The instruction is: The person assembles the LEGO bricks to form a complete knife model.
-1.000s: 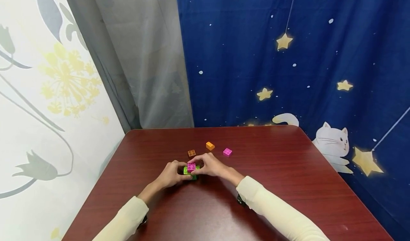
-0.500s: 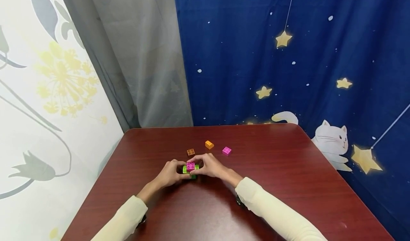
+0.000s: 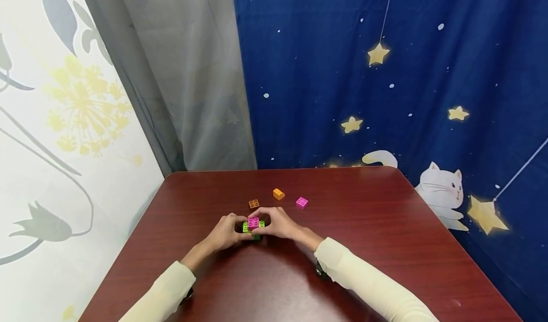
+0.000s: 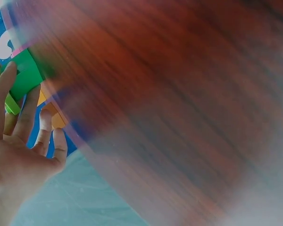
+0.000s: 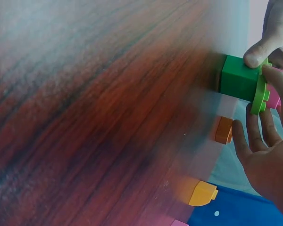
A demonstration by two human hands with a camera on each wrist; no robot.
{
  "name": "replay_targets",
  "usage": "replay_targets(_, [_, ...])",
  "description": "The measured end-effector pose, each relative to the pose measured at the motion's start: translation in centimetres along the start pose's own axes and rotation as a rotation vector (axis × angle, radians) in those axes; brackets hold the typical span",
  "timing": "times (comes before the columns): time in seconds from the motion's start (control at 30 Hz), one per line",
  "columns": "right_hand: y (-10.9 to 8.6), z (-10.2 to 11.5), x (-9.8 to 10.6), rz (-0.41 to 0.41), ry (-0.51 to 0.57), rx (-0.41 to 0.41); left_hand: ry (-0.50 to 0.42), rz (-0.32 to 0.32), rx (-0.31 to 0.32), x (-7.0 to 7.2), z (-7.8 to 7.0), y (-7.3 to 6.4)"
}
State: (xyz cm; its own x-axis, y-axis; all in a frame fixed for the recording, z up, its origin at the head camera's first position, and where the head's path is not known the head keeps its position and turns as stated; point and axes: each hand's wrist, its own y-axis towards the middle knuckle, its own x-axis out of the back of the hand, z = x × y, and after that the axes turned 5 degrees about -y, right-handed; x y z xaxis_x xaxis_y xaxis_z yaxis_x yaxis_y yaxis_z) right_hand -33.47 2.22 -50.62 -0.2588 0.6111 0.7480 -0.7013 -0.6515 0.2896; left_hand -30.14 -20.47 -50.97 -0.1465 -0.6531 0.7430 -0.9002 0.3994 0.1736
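Head view: both hands, left hand [image 3: 226,232] and right hand [image 3: 277,222], around brick stack [image 3: 253,227].

The left hand [image 4: 19,150] lay at the lower left, its fingers [image 4: 4,89] touching a green brick [image 4: 26,75]. The blurred red-brown table [image 4: 179,103] filled the rest.

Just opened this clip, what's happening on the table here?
A person in cream sleeves is working a small stack of toy bricks near the middle of a dark red table. Both the left hand and the right hand grip it: a pink brick sits on top of a lime-green plate, with a darker green brick underneath. Three loose bricks lie just beyond the hands: a brown one, an orange one and a pink one.
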Motion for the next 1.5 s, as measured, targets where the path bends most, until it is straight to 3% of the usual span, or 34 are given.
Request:
replay_targets(0.33, [-0.1,0.3,0.7,0.027,-0.071,0.064,0.017,0.022,0.026,0.1,-0.1,0.1])
replay_targets(0.6, [0.5,0.5,1.6,0.034,0.067,0.05,0.0,0.021,0.016,0.1,-0.1,0.0])
replay_targets(0.77, [0.9,0.2,2.5,0.016,0.083,0.033,-0.011,0.013,0.04,0.0,-0.2,-0.1])
replay_targets(0.97, [1.2,-0.9,3.2,-0.023,0.044,-0.021,0.001,-0.003,0.064,-0.1,-0.3,0.0])
replay_targets(1.33, [1.8,-4.0,3.4,-0.086,0.053,-0.016,0.002,0.006,0.074,0.0,-0.2,0.0])
replay_targets(1.5, [2.2,-4.8,3.2,-0.078,0.054,-0.04,0.008,0.003,0.079,-0.1,-0.3,0.2])
